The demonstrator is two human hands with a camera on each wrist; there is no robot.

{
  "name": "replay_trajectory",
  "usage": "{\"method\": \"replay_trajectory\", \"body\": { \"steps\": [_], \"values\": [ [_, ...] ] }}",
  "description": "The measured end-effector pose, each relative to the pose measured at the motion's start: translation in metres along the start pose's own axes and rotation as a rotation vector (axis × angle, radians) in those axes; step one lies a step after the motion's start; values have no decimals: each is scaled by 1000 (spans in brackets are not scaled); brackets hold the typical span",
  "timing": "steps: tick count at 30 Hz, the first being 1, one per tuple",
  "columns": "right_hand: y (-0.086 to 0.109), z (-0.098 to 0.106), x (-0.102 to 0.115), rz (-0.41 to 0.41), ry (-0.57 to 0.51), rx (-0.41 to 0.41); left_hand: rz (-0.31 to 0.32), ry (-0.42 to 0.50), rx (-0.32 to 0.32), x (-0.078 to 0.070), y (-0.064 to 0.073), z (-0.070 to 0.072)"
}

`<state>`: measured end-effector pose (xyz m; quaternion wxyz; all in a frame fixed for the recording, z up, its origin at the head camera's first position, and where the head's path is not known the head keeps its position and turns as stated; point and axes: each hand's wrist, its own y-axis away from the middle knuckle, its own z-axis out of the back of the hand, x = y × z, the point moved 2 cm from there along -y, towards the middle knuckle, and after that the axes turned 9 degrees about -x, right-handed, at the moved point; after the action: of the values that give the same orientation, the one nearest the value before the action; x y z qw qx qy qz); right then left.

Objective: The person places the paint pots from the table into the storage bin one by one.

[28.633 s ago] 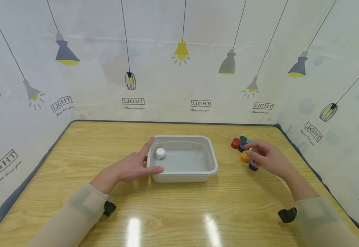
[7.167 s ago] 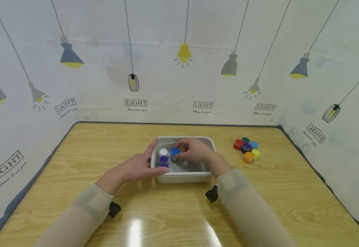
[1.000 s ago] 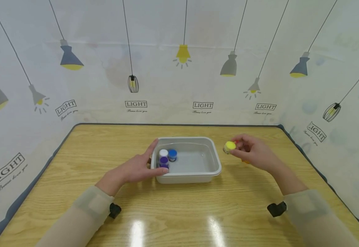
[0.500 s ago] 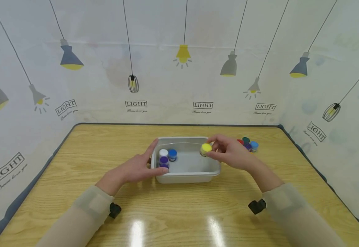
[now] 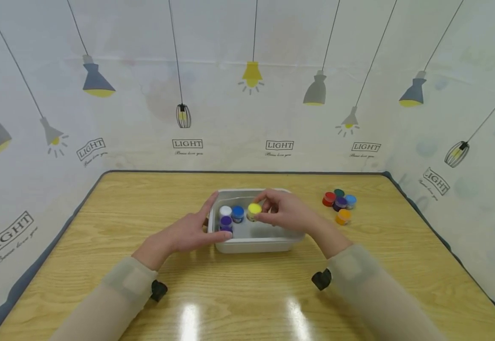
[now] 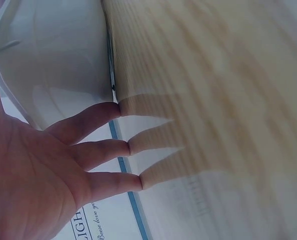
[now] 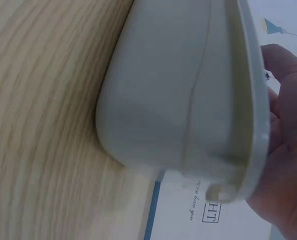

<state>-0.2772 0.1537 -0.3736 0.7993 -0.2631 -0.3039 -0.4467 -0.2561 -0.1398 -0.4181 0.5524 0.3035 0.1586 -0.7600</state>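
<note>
In the head view my right hand (image 5: 287, 213) is over a white plastic tub (image 5: 256, 246), pinching a small yellow-lidded paint pot (image 5: 254, 210) between thumb and fingertips. Just left of that pot, inside the tub, stand a blue pot (image 5: 237, 214), a white pot (image 5: 225, 211) and a purple pot (image 5: 226, 223). My left hand (image 5: 188, 232) rests against the tub's left end, its thumb over the near rim. The left wrist view shows three straight fingers (image 6: 106, 148) reaching down to the tabletop beside the tub wall (image 6: 53, 55). In the right wrist view the tub hides the yellow pot.
Right of the tub, a cluster of pots stands on the wooden table (image 5: 247, 293): red (image 5: 329, 199), dark green (image 5: 339, 193), dark purple (image 5: 340, 203), light blue (image 5: 350, 201) and orange (image 5: 343, 217). A lamp-printed backdrop (image 5: 222, 161) borders the table's far edge and sides.
My right hand has carried the yellow pot leftward from beside the cluster, over the tub's right rim, to beside the blue pot. My left hand has stayed at the tub's left end.
</note>
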Motion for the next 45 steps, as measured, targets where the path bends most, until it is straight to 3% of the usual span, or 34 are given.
{"method": "replay_trajectory", "body": {
  "steps": [12, 22, 37, 45],
  "values": [
    [-20, -26, -4, -39, 0, 17, -18, 3, 3, -2, 1, -2],
    [-24, -34, -10, -93, -36, 35, -33, 8, 3, -4, 1, -3],
    [-29, -40, -12, -77, 15, 126, -26, -15, -10, -4, 3, 3],
    [-27, -42, -12, -132, -12, 154, -31, -18, -7, -4, 2, 2]
  ]
}}
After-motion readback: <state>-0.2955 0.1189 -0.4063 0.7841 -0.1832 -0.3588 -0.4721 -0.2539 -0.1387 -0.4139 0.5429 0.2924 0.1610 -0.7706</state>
